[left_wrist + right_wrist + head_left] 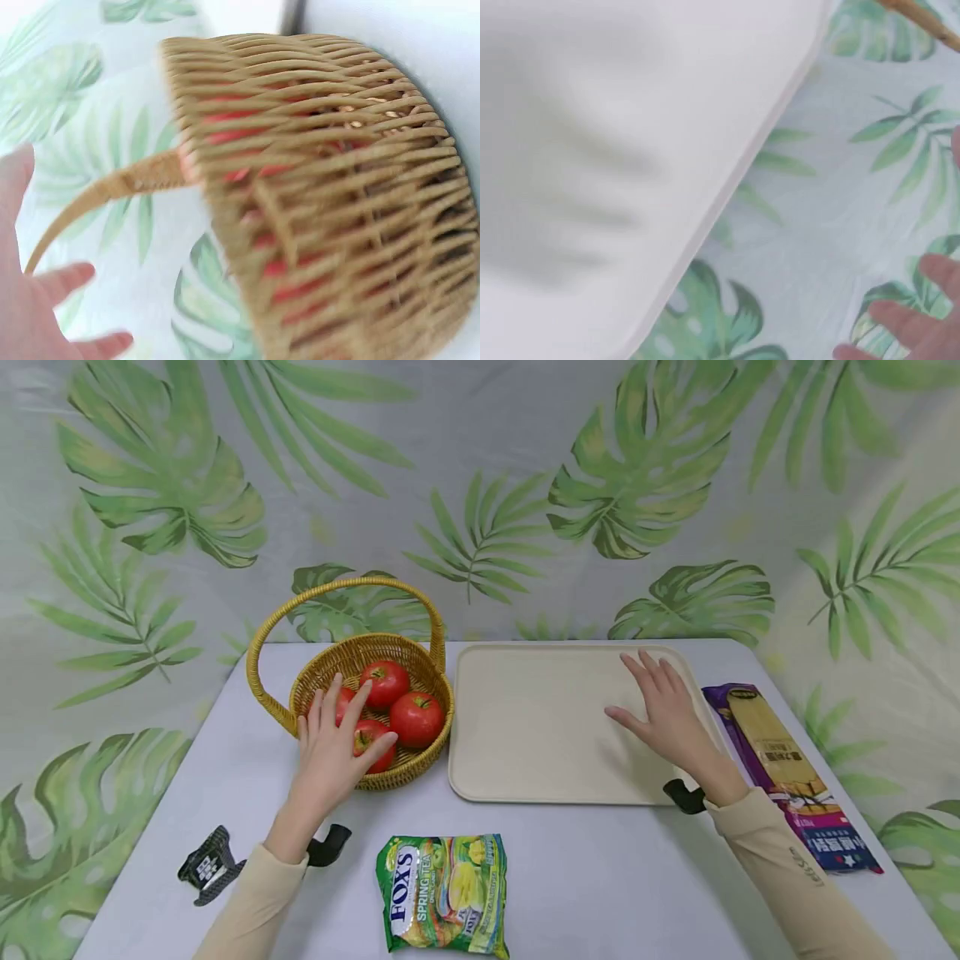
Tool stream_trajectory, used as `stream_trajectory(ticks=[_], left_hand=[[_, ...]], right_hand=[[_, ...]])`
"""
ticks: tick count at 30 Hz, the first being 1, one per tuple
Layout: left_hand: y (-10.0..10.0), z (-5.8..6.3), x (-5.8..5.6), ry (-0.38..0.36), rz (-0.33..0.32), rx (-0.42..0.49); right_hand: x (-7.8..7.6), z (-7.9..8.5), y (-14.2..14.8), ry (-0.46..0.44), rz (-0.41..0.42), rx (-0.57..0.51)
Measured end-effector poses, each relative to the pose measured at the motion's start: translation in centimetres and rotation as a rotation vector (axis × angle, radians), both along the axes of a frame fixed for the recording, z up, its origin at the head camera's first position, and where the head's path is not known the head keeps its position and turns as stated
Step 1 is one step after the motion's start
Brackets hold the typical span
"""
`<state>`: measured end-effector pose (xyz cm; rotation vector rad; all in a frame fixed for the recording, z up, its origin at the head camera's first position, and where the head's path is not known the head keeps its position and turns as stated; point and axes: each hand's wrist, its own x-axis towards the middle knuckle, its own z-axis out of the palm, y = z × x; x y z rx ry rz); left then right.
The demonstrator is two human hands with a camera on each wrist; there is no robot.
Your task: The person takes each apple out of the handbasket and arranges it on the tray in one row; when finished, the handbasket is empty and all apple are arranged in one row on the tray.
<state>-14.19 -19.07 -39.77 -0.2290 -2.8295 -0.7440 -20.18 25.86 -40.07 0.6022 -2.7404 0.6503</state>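
Red apples (417, 720) sit in the basket (408, 772) near the far left corner of the table (600, 877), the left hand (330, 752) spread above them, the right hand (663, 714) over the tray (532, 727), both holding nothing, so picking seems the step, needing a gentle grip.

A: Behind the surface (585, 877)?
B: Pale grey backdrop (487, 443), printed with green palm fronds (480, 543) and split leaves (630, 477); continues beyond the surface's left and right edges.
A: Light?
B: Soft, diffuse; surface reads white.
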Motion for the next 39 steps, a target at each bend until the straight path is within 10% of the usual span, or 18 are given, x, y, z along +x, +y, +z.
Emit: stream_trajectory(ticks=[9,19,33,39], left_hand=[[-3.3,0.1,3.4,0.018,-0.065,0.342],[-5.3,-1.6,5.1,-0.074,-0.012,0.521],[-6.5,-4.4,4.1,-0.349,0.042,0.742],[-6.3,-4.9,3.4,-0.393,0.046,0.804]], right_hand=[[-1.0,2.6,-4.5,-0.208,0.307,-0.363],[-3.2,2.6,-11.9,-0.492,0.640,-0.621],[-7.8,0.6,-22.0,-0.768,0.884,-0.444],[-8.8,0.8,-23.8,-0.822,0.866,-0.298]])
